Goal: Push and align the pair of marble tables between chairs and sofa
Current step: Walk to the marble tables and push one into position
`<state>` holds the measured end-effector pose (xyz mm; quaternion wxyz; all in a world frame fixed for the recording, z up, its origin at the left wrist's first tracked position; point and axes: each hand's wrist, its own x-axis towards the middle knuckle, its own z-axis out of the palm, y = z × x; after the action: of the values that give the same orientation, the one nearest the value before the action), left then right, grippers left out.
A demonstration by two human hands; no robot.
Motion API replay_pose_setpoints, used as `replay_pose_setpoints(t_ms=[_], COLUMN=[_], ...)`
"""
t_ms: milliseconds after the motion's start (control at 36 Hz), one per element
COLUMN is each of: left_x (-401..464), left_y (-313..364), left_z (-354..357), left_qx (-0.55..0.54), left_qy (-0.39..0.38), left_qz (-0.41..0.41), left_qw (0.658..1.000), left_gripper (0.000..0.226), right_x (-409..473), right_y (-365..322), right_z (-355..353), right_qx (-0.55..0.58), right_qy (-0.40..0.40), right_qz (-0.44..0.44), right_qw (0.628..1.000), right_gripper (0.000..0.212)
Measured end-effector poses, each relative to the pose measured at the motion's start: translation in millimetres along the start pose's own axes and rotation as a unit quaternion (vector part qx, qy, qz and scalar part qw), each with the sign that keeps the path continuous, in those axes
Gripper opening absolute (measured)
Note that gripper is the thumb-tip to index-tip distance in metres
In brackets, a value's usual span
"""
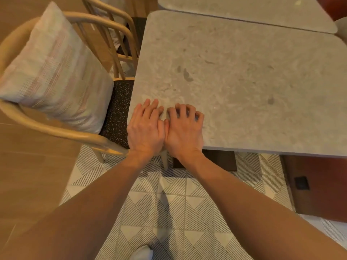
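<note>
Hands first: my left hand [145, 128] and my right hand [185, 128] lie side by side, thumbs touching, palms down on the near corner of the near marble bench [244, 81]. My left hand's fingers lie fairly flat; my right hand's fingers are spread and bent a little. Neither hand grips anything. They only press on the stone.

Past my fingertips, the far marble bench [244, 12] sits right against the near one, with a thin dark line between them. The two long edges look close to even, so I think most of the lining up is done. What is left, I guess, is a small push to square the pair between the seats.

Just left of my left hand stands a wooden chair [62, 132] with a curved, smooth back, a dark speckled seat and a soft checked pillow [54, 72]. To the right of my right hand, something red shows past the bench; it may be the sofa.

The stone is pale grey, blotchy, flat, with round corners. Below my arms, the floor tiles [169, 212] have thin striped patterns.
</note>
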<state>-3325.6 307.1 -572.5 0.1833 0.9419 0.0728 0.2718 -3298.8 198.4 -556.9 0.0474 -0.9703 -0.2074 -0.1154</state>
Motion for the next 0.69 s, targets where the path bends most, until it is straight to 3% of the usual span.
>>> replay_pose_setpoints(t_ms=[278,389,472,556,694], left_x=[-1.0,0.3,13.3,37.1,65.6], left_y=[-3.1,1.2,17.1,57.7,156.3], left_z=[1.2,-7.1,-20.6,-46.5,-86.0], left_qx=[0.005,0.048,0.055,-0.081,-0.297], left_qy=[-0.019,-0.089,-0.176,-0.22,-0.22], left_qz=[0.009,0.004,-0.023,-0.12,-0.209], left_qw=[1.0,0.995,0.983,0.965,0.905], left_gripper=[0.044,0.038,0.036,0.032,0.032], right_x=[0.7,-3.4,1.0,10.8,6.5], right_y=[-0.7,-1.9,5.9,28.2,79.7], right_z=[3.6,-6.5,-25.5,-69.1,-154.4], right_qx=[-0.007,0.013,0.092,0.235,0.434], right_qy=[0.01,-0.024,-0.114,-0.214,-0.129], right_qz=[0.001,0.016,0.0,0.037,0.198], right_qw=[1.0,0.999,0.989,0.947,0.87], right_gripper=[0.029,0.031,0.036,0.04,0.037])
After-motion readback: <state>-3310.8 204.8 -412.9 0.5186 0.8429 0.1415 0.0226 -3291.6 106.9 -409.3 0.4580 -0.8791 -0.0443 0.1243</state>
